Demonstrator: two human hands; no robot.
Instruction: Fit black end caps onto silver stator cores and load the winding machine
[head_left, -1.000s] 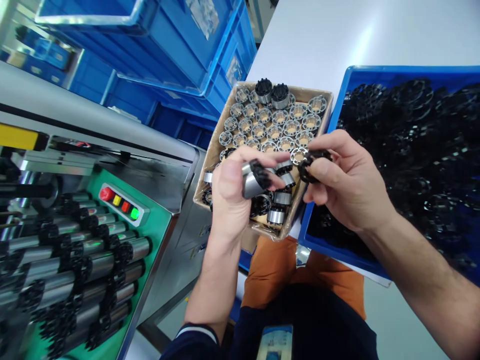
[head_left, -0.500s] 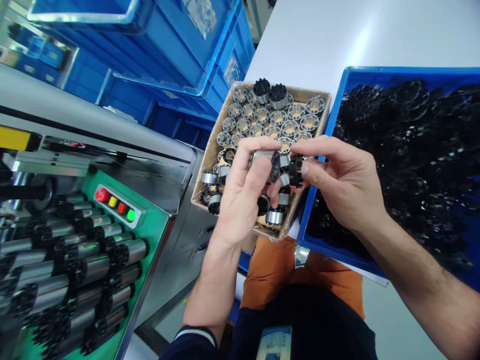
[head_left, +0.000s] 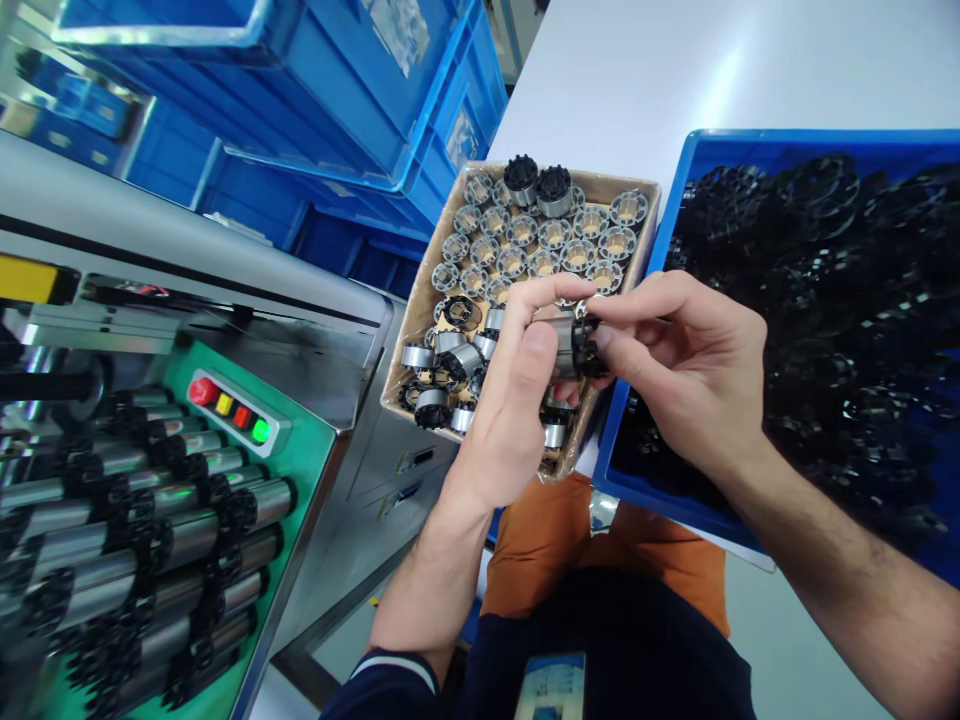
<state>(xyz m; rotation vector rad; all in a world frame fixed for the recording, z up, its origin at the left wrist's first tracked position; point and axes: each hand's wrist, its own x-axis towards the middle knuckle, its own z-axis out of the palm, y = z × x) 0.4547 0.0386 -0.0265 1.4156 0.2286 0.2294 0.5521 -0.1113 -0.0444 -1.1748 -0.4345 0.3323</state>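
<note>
My left hand (head_left: 517, 400) is closed around a silver motor stator core (head_left: 562, 345), held on its side above the cardboard box (head_left: 401, 375). Between the thumb and fingers of my right hand (head_left: 686, 365) is a black toothed plastic end cap (head_left: 590, 345), which sits against the core's right end. How deep the cap is seated I cannot tell. Below my hands, the box holds bare metal cores (head_left: 555, 234) standing in rows. Cores with black caps (head_left: 433, 408) lie loosely in its near part, and two capped ones (head_left: 554, 190) stand on top at the back.
At the right, a blue bin (head_left: 679, 215) holds many black plastic parts (head_left: 810, 330). On my left, a machine's green bed (head_left: 304, 445) carries rows of capped cores (head_left: 187, 540) beside a button panel (head_left: 238, 410). Blue crates (head_left: 337, 90) stand behind; a white table (head_left: 622, 80) extends away.
My left hand has moved right with the stator core, bringing it against the black end cap. The gap between the two parts has closed; my right hand has barely shifted.
</note>
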